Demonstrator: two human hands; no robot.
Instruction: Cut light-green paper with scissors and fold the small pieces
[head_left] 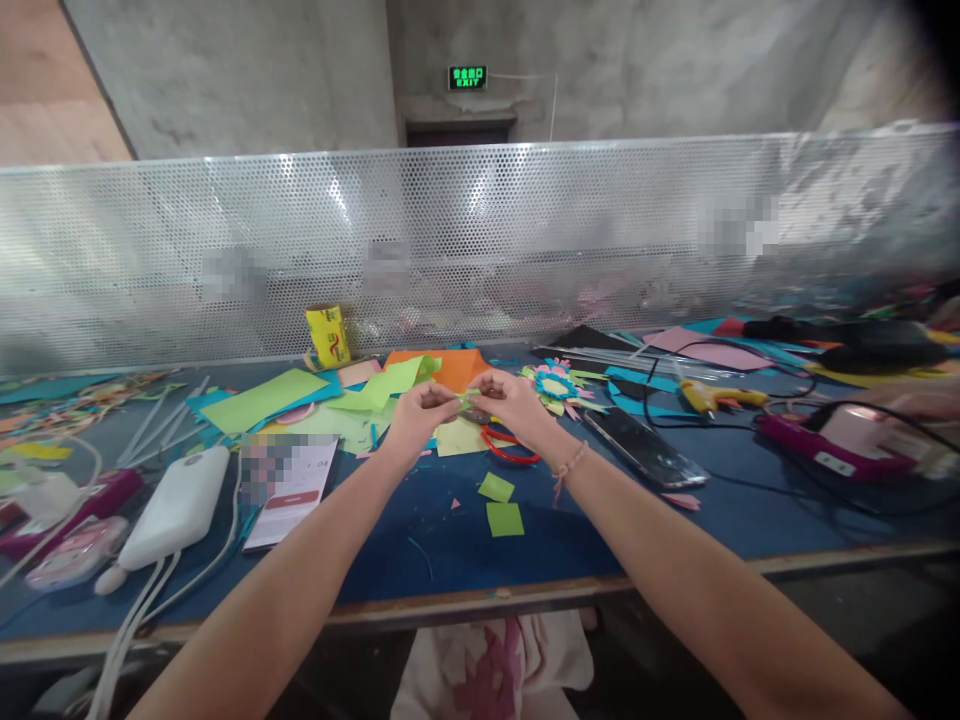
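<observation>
Over the blue tabletop (390,560), my left hand (414,420) and my right hand (517,408) meet, both closed in a pinch on a small piece of light green paper (468,400). Its exact shape is partly hidden by the fingertips. Just below my right hand lie red-handled scissors (511,458), whose blades are mostly covered. Two small green paper squares lie nearer me, an upper square (496,487) and a lower square (505,519). Beyond my right wrist rests a blue and yellow paper flower (556,382).
Sheets of green paper (262,398) and orange paper (457,368) lie behind my hands. A lit phone (296,500) and a white power bank (176,508) are left; a dark phone (645,447), a yellow glue gun (701,398) and cables are right. A perforated metal screen (525,240) closes the back.
</observation>
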